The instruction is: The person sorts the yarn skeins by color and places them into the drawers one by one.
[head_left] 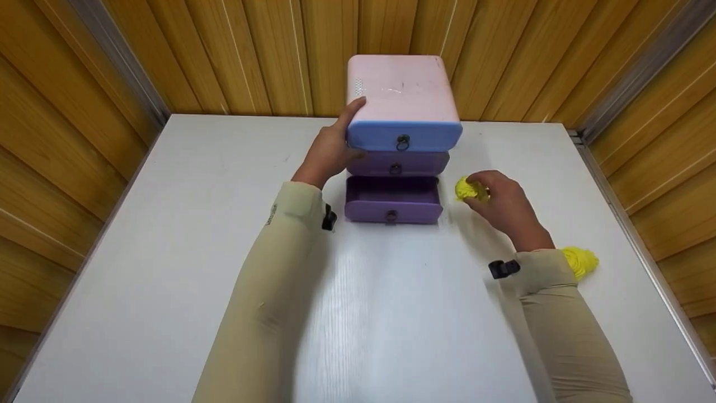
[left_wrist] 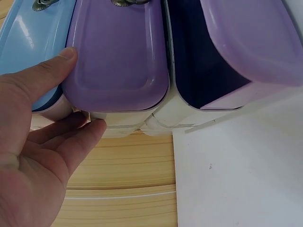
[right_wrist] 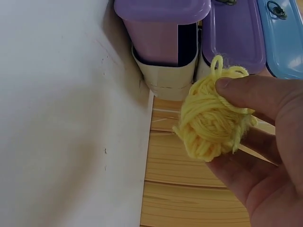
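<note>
A small desktop drawer cabinet (head_left: 400,89) with a pink top stands at the back. Its blue top drawer (head_left: 375,136) and purple middle drawer (head_left: 425,163) look pushed in, while the purple bottom drawer (head_left: 414,211) is pulled out, with nothing visible inside. My left hand (head_left: 329,150) holds the cabinet's left side, thumb at the front edge of the middle drawer and fingers along the side wall. To the right of the cabinet, my right hand (head_left: 506,204) pinches a ball of yellow yarn (right_wrist: 213,116) between thumb and fingers, above the table.
Another bundle of yellow yarn (head_left: 582,262) lies on the white table (head_left: 184,224), partly hidden behind my right sleeve. Wood-look panels (head_left: 268,50) close off the back and both sides.
</note>
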Demonstrator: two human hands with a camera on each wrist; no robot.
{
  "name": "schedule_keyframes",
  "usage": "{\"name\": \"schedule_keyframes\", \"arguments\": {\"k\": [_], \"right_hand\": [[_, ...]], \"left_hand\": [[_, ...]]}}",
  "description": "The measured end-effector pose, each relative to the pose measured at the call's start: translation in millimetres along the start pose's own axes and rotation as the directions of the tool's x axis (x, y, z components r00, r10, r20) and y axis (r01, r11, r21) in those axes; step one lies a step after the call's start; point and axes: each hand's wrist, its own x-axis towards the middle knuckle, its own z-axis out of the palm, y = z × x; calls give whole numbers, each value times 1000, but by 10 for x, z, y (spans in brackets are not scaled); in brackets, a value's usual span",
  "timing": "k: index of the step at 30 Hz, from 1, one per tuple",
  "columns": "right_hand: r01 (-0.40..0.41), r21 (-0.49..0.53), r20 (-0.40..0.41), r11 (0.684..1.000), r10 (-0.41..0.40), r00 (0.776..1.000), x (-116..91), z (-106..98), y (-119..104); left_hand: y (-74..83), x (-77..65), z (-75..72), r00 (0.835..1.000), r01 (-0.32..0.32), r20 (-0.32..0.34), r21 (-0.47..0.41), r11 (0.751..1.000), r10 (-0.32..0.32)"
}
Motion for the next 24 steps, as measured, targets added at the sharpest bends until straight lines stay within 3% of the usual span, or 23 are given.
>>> {"name": "schedule_keyframes", "arguments": {"k": [24], "right_hand": [[150, -13, -10, 989, -150, 989, 169, 167, -287]], "left_hand": [[-54, 7, -13, 999, -30, -17, -8, 1000, 30]]}}
